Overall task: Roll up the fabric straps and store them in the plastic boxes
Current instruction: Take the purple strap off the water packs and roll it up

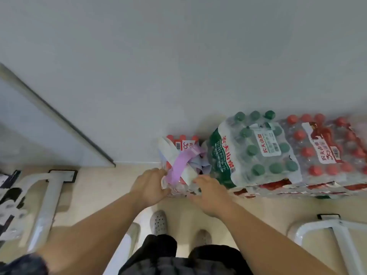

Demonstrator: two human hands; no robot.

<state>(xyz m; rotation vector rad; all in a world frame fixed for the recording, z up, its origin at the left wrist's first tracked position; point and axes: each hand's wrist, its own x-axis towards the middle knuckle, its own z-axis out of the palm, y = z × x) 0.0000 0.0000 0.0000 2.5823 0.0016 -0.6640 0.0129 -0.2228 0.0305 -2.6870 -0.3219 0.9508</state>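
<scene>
A clear plastic box (pixel 178 190) is held low over the floor (pixel 99 187), near the floor's far edge where the wall (pixel 178 56) begins. It is gripped at its near left corner by the left hand (pixel 151 185), whose fingers are curled onto the rim. Its near right side is held by the right hand (pixel 208 193), with bent fingers on the rim and the thumb below. A lilac strap (pixel 178 165) and a white strap (pixel 170 149) are seen piled loosely in the box, not rolled.

Just right of the box, a green-capped bottle pack (pixel 250 147) is stacked, printed "农夫山泉" and "饮用纯净水". Beside it a red-capped bottle pack (pixel 325 147) is labelled "农夫山泉" with "30". Behind the box a third pack (pixel 184 138) is shown, with a barcode and "30" on its label; the finer print is too blurred to read.
</scene>
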